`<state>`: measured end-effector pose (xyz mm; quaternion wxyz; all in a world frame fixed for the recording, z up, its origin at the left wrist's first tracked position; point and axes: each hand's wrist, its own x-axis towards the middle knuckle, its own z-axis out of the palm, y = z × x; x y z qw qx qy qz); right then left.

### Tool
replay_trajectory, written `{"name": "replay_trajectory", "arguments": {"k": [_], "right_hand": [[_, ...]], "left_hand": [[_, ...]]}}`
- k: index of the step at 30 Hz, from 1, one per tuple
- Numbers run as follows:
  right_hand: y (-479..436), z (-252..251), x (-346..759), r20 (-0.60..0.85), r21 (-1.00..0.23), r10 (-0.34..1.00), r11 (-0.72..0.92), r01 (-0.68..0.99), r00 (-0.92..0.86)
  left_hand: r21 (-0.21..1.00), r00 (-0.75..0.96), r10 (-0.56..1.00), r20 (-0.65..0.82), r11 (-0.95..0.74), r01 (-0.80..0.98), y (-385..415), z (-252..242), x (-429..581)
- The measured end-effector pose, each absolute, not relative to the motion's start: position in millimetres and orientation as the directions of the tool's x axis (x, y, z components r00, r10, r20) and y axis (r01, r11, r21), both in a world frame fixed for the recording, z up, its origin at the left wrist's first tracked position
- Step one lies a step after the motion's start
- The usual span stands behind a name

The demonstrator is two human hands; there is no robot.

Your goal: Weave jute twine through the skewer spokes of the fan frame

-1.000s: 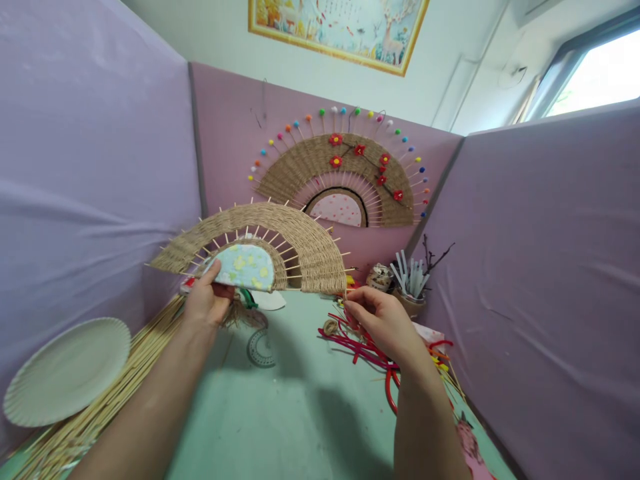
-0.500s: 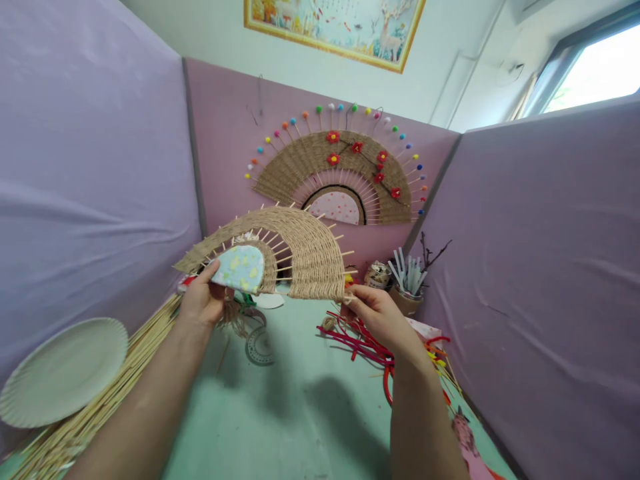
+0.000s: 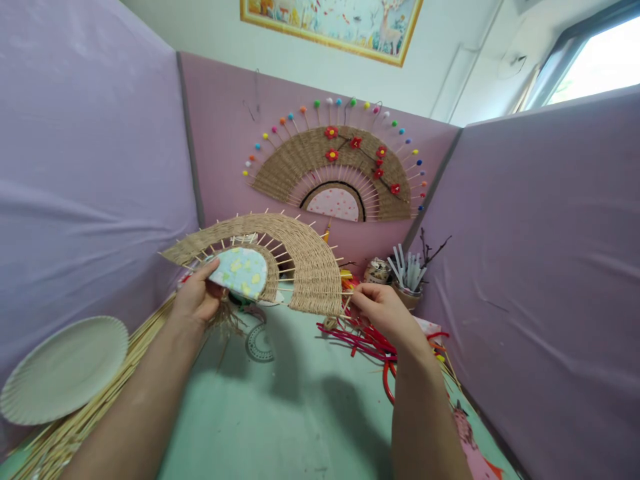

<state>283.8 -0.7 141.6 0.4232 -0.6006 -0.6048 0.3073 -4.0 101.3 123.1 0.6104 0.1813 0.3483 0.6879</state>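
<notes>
Above the table I hold a woven twine fan [image 3: 315, 270] with thin sticks poking out along its outer edge. At its centre is a half-round piece of blue cloth with a yellow-green pattern [image 3: 243, 272]. My left hand [image 3: 197, 293] is closed on that centre piece, thumb on the cloth and fingers underneath. At the fan's lower right corner, my right hand [image 3: 377, 307] pinches what looks like the loose end of the twine [image 3: 347, 303], close to a stick tip. The fingers partly cover that end.
A finished fan [image 3: 295, 157] with red flowers and pompoms hangs on the pink back panel. On the green table lie red pipe cleaners [image 3: 357, 340], a protractor [image 3: 260, 343] and long straw stalks [image 3: 107, 390]. A paper plate [image 3: 65, 370] leans left; glue sticks [image 3: 407, 270] stand behind.
The fan has tipped and its right end has dropped slightly. My right hand has moved a little to the right, away from the fan's corner. My left hand keeps its hold.
</notes>
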Motion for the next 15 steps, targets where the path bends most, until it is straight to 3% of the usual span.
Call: {"name": "replay_trajectory", "arguments": {"k": [10, 15], "right_hand": [[0.0, 141.6, 284.5, 0.241, -0.831, 0.962, 0.138, 0.54, 0.126], [0.4, 142.7, 285.2, 0.219, -0.873, 0.965, 0.127, 0.472, 0.146]], "left_hand": [[0.675, -0.202, 0.963, -0.179, -0.03, -0.737, 103.3, 123.9, -9.4], [0.683, -0.201, 0.967, -0.159, -0.039, -0.73, 101.1, 125.7, -8.6]]}}
